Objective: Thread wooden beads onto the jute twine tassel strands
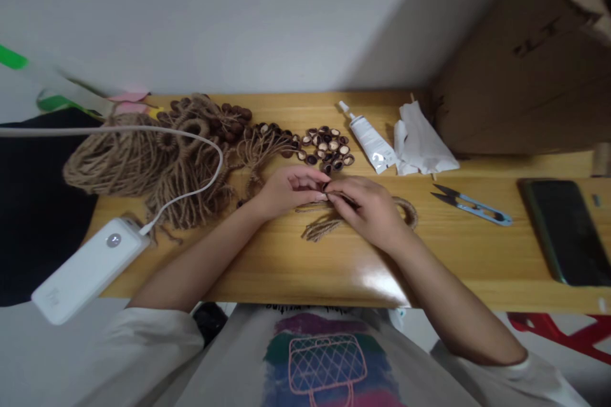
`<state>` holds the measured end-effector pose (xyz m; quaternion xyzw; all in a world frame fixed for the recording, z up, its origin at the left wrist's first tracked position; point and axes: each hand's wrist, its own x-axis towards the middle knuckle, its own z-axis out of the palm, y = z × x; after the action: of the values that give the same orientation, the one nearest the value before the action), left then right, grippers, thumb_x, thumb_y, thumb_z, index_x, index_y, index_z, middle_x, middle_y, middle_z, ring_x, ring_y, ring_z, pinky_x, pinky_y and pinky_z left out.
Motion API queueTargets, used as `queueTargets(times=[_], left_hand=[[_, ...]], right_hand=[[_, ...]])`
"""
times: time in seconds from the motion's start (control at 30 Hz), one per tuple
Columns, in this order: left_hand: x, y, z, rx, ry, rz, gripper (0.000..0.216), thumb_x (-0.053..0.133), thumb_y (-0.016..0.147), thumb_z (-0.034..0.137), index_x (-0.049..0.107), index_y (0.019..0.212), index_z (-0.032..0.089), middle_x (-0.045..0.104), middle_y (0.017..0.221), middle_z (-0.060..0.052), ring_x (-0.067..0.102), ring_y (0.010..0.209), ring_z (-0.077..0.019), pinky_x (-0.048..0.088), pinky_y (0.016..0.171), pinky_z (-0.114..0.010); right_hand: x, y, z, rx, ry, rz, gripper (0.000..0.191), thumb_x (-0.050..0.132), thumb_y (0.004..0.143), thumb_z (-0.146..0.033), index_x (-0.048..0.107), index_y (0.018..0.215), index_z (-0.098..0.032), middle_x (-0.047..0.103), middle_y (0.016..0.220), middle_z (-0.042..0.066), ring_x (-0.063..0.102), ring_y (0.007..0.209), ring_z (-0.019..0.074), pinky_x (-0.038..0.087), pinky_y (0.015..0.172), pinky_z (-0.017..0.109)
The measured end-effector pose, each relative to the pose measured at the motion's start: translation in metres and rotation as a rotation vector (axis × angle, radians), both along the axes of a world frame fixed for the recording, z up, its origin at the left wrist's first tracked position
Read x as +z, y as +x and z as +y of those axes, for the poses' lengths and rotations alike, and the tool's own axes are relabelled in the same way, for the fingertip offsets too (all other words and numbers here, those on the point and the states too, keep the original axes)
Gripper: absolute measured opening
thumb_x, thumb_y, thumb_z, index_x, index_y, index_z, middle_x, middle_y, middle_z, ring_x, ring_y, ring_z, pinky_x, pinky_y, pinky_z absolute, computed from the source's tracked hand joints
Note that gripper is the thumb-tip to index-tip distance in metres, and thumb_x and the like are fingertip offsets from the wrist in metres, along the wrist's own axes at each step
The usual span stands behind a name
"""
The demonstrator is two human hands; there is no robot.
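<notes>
**Over the middle of the bench (286,273), one small brown shell (326,187) in a double pinch**

At the left end I have a black cloth (42,203), with a white power bank (90,267) lying aslant near it. A white cable (217,172) plugs into the power bank and loops up across a big ball of twine (109,162). Next to that I see tangled twine bundles (191,197), and a heap of round brown nuts (233,119) lies behind them.

At centre, my left hand (290,192) comes in with thumb and forefinger closed on the small brown shell, just above the bench. The cut half shells (334,146) lie loose beyond the fingertips, some showing pale insides. From the other side, my right hand (367,206) pinches at the same shell; its fingers hide most of it from me. A fringed twine end (319,227) lies below the right hand, and a wrapped twine loop (409,212) shows past its wrist.

Farther right, behind the hands, a white tube (372,140) leans its lower end toward a crumpled white paper (427,140). Blue-handled snips (484,210) lie in front of the paper, points leftward. A cardboard box (520,89) stands behind, and a dark phone (568,229) lies face up near the right edge.
</notes>
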<state>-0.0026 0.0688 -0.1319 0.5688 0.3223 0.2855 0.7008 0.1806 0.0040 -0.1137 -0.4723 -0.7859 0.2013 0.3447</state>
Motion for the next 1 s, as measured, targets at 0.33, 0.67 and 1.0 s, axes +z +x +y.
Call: queueTargets(times=[0.33, 0.67, 1.0], left_hand=[[-0.0015, -0.0008, 0.0002, -0.01, 0.009, 0.005, 0.033, 0.082, 0.061, 0.024, 0.068, 0.089, 0.013, 0.071, 0.075, -0.002, 0.065, 0.067, -0.0098, 0.055, 0.069, -0.023], [0.0017, 0.0004, -0.0005, 0.0, -0.041, -0.006, 0.032, 0.082, 0.06, 0.02, 0.069, 0.088, 0.013, 0.072, 0.074, -0.002, 0.066, 0.067, -0.0094, 0.055, 0.07, -0.022], [-0.0011, -0.001, -0.0001, -0.009, -0.01, 0.014, 0.034, 0.082, 0.061, 0.025, 0.069, 0.09, 0.013, 0.071, 0.076, -0.003, 0.066, 0.068, -0.0106, 0.054, 0.07, -0.024]], right_hand=[[-0.0002, -0.0011, -0.0005, -0.015, 0.022, 0.028, 0.012, 0.052, 0.088, -0.015, 0.063, 0.093, -0.019, 0.071, 0.09, 0.006, 0.065, 0.08, 0.0187, 0.051, 0.073, 0.031], [0.0013, -0.0013, 0.0002, -0.008, 0.023, 0.03, 0.01, 0.053, 0.088, -0.013, 0.062, 0.09, -0.018, 0.071, 0.087, 0.006, 0.065, 0.079, 0.0186, 0.05, 0.073, 0.029], [0.0008, -0.0013, 0.0006, -0.012, 0.012, 0.034, 0.009, 0.054, 0.089, -0.014, 0.062, 0.09, -0.018, 0.071, 0.088, 0.005, 0.066, 0.081, 0.0181, 0.05, 0.074, 0.029]])
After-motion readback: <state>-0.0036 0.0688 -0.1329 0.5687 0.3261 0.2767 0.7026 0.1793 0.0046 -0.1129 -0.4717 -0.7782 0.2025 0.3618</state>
